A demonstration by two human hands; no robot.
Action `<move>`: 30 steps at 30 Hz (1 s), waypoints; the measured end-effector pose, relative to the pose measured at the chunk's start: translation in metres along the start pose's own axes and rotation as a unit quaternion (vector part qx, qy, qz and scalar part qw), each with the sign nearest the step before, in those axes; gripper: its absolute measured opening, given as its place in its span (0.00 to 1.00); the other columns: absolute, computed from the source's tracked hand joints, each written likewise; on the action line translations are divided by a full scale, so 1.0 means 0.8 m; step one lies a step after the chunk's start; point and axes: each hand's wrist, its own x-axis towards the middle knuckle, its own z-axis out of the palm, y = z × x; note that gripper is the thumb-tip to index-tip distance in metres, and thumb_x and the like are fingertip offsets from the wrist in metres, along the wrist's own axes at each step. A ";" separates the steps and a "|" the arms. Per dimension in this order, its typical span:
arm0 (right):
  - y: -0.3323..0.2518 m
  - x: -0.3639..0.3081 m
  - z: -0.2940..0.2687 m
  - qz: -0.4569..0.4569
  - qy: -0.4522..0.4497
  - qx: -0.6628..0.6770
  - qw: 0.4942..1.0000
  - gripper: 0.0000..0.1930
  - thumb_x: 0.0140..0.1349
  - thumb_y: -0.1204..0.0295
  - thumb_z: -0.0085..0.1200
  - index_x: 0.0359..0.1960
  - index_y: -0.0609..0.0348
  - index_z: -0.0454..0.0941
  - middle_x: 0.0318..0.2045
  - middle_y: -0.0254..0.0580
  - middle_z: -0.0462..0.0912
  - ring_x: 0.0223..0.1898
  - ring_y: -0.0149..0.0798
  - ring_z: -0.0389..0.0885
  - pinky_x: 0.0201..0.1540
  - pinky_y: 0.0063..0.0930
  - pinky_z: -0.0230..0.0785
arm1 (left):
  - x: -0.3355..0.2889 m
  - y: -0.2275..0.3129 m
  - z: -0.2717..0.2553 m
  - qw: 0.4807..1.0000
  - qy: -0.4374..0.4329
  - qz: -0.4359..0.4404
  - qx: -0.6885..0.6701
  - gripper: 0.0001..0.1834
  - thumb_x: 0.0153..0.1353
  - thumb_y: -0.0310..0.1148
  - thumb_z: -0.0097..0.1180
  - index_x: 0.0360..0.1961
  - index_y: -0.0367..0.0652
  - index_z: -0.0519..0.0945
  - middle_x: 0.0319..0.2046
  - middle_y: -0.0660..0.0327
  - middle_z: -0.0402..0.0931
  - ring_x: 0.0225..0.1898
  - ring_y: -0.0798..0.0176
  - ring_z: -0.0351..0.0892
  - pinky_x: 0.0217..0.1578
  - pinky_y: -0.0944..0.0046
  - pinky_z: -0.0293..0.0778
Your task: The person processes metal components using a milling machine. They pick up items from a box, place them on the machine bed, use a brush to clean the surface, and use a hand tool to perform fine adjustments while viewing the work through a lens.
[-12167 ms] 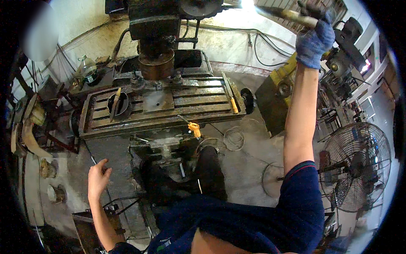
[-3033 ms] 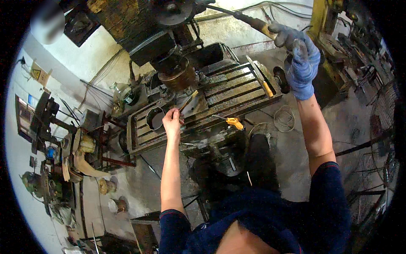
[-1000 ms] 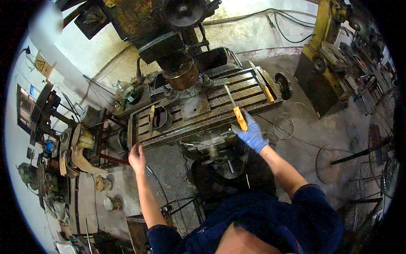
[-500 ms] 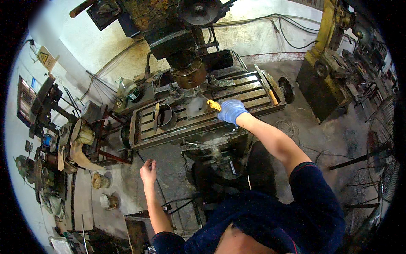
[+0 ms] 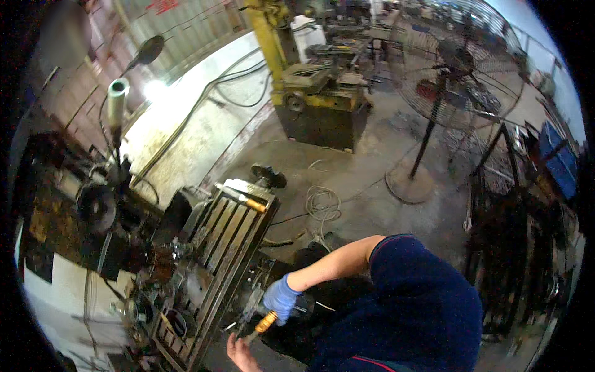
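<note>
My right hand [image 5: 282, 299], in a blue glove, is closed round the yellow handle of a slim tool [image 5: 266, 322]. Its kind is too blurred to make out. The tool's pale end slants down toward my left hand [image 5: 240, 353], bare and low at the picture's edge, fingers apart beside that end. Both hands are by the near side of a milling machine's slotted table [image 5: 230, 257]. On that table are a round dark pot [image 5: 178, 322], a wooden-handled tool [image 5: 167, 323] by it, and a long tool with a yellow-orange handle [image 5: 253, 204] at the far end.
The machine's dark head [image 5: 99, 211] stands at the left. Beyond the table are a handwheel [image 5: 268, 176], a coiled cable [image 5: 323, 204] on the floor and a yellow machine [image 5: 319, 108]. A large caged fan [image 5: 427, 130] and dark metal racks [image 5: 496, 260] are at the right.
My view has swung to the right. The right hand has drawn the yellow-handled tool back from the table's middle to its near side, and my two hands have come close together.
</note>
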 end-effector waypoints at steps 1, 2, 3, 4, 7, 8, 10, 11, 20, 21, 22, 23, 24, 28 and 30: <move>0.004 -0.011 0.011 0.017 -0.018 -0.045 0.999 0.25 0.44 0.47 0.54 0.22 0.62 0.79 0.21 0.55 0.78 0.25 0.53 0.76 0.31 0.41 0.68 | 0.003 -0.004 0.009 0.998 -0.041 -0.019 -0.041 0.21 0.51 0.22 0.51 0.49 0.32 0.68 0.30 0.56 0.72 0.30 0.57 0.76 0.33 0.59 0.76; 0.003 -0.018 0.019 0.098 -0.014 -0.095 0.991 0.25 0.44 0.47 0.54 0.22 0.62 0.79 0.22 0.55 0.78 0.27 0.54 0.76 0.32 0.41 0.69 | 0.009 -0.010 0.020 0.997 -0.053 -0.043 -0.048 0.22 0.51 0.22 0.51 0.49 0.32 0.67 0.30 0.56 0.72 0.29 0.57 0.76 0.34 0.59 0.76; 0.005 -0.020 0.022 0.133 -0.017 -0.081 0.988 0.25 0.44 0.48 0.55 0.24 0.63 0.79 0.24 0.56 0.78 0.29 0.54 0.76 0.33 0.41 0.69 | 0.013 -0.015 0.029 0.994 -0.062 -0.066 -0.055 0.23 0.51 0.23 0.50 0.50 0.32 0.66 0.30 0.55 0.71 0.28 0.56 0.76 0.34 0.59 0.76; 0.007 -0.021 0.024 0.165 -0.022 -0.066 0.984 0.26 0.43 0.48 0.56 0.26 0.63 0.79 0.27 0.56 0.79 0.31 0.54 0.76 0.35 0.41 0.68 | 0.002 -0.001 0.052 0.995 -0.042 -0.070 -0.062 0.22 0.51 0.24 0.48 0.50 0.32 0.66 0.30 0.55 0.71 0.28 0.58 0.75 0.34 0.59 0.76; -0.002 -0.021 0.032 0.136 -0.047 -0.045 0.988 0.27 0.44 0.47 0.55 0.26 0.65 0.79 0.27 0.56 0.79 0.31 0.54 0.77 0.35 0.41 0.68 | 0.052 -0.070 -0.018 0.991 -0.044 -0.086 -0.091 0.22 0.51 0.25 0.48 0.50 0.31 0.66 0.30 0.55 0.71 0.27 0.59 0.73 0.34 0.57 0.76; 0.002 -0.021 0.035 0.151 -0.034 -0.046 0.987 0.27 0.43 0.48 0.55 0.26 0.65 0.79 0.27 0.57 0.79 0.30 0.55 0.77 0.35 0.41 0.68 | 0.042 -0.056 -0.004 0.991 -0.072 -0.113 -0.027 0.22 0.52 0.27 0.50 0.50 0.35 0.67 0.27 0.59 0.68 0.26 0.61 0.70 0.35 0.57 0.75; 0.003 -0.018 0.036 0.149 -0.021 -0.046 0.988 0.27 0.43 0.48 0.55 0.26 0.66 0.79 0.27 0.57 0.79 0.30 0.55 0.77 0.36 0.41 0.69 | 0.026 -0.060 -0.010 0.986 -0.086 -0.133 -0.054 0.21 0.54 0.30 0.49 0.50 0.37 0.68 0.28 0.59 0.69 0.27 0.61 0.70 0.36 0.57 0.73; 0.002 -0.016 0.037 0.134 -0.021 -0.045 0.990 0.28 0.43 0.47 0.55 0.26 0.66 0.79 0.27 0.58 0.79 0.31 0.54 0.77 0.36 0.41 0.69 | 0.019 -0.064 -0.022 0.983 -0.091 -0.143 -0.065 0.20 0.55 0.31 0.49 0.50 0.38 0.68 0.28 0.60 0.69 0.28 0.61 0.69 0.36 0.57 0.72; 0.001 0.001 0.054 0.102 -0.042 -0.092 0.990 0.28 0.42 0.47 0.55 0.27 0.64 0.80 0.29 0.58 0.79 0.34 0.55 0.77 0.39 0.40 0.70 | -0.059 0.022 0.042 0.940 -0.049 -0.298 -0.160 0.12 0.59 0.39 0.50 0.42 0.46 0.71 0.23 0.64 0.62 0.26 0.65 0.61 0.32 0.62 0.65; -0.003 0.001 0.050 0.114 -0.039 -0.088 0.989 0.28 0.42 0.47 0.55 0.27 0.65 0.80 0.29 0.58 0.79 0.34 0.55 0.77 0.39 0.40 0.70 | -0.070 0.037 0.057 0.925 -0.062 -0.302 -0.221 0.11 0.59 0.39 0.50 0.40 0.48 0.71 0.22 0.64 0.61 0.26 0.65 0.60 0.31 0.62 0.64; -0.001 0.005 0.051 0.104 -0.043 -0.092 0.989 0.28 0.42 0.47 0.55 0.27 0.65 0.80 0.29 0.58 0.79 0.34 0.55 0.77 0.39 0.40 0.70 | -0.058 0.033 0.043 0.871 -0.027 -0.385 -0.303 0.11 0.59 0.42 0.51 0.38 0.50 0.71 0.22 0.65 0.58 0.24 0.65 0.57 0.30 0.60 0.63; -0.001 0.011 0.056 0.092 -0.053 -0.096 0.990 0.28 0.42 0.47 0.55 0.27 0.65 0.80 0.29 0.58 0.79 0.33 0.55 0.77 0.38 0.41 0.70 | -0.068 0.042 0.046 0.906 -0.036 -0.343 -0.246 0.11 0.59 0.42 0.51 0.38 0.51 0.70 0.23 0.64 0.59 0.25 0.65 0.57 0.30 0.59 0.63; 0.000 0.018 0.061 0.080 -0.064 -0.099 0.990 0.28 0.42 0.47 0.55 0.26 0.65 0.80 0.29 0.58 0.79 0.33 0.55 0.77 0.38 0.41 0.70 | -0.078 0.052 0.049 0.934 -0.045 -0.299 -0.191 0.11 0.59 0.42 0.51 0.38 0.51 0.70 0.24 0.64 0.59 0.26 0.65 0.57 0.31 0.58 0.63; -0.022 0.033 0.068 0.064 -0.103 -0.062 0.991 0.28 0.42 0.46 0.53 0.23 0.65 0.79 0.24 0.58 0.78 0.28 0.56 0.77 0.34 0.42 0.69 | -0.069 -0.030 -0.037 0.966 0.074 -0.165 -0.183 0.09 0.55 0.37 0.54 0.35 0.47 0.72 0.25 0.66 0.64 0.28 0.66 0.63 0.33 0.58 0.66; -0.027 0.018 0.077 0.047 -0.146 -0.017 0.988 0.29 0.44 0.45 0.51 0.21 0.65 0.78 0.20 0.56 0.77 0.23 0.54 0.75 0.28 0.44 0.66 | -0.080 -0.075 -0.060 0.959 0.116 -0.139 -0.220 0.08 0.53 0.33 0.55 0.34 0.45 0.73 0.24 0.67 0.67 0.29 0.68 0.67 0.33 0.60 0.68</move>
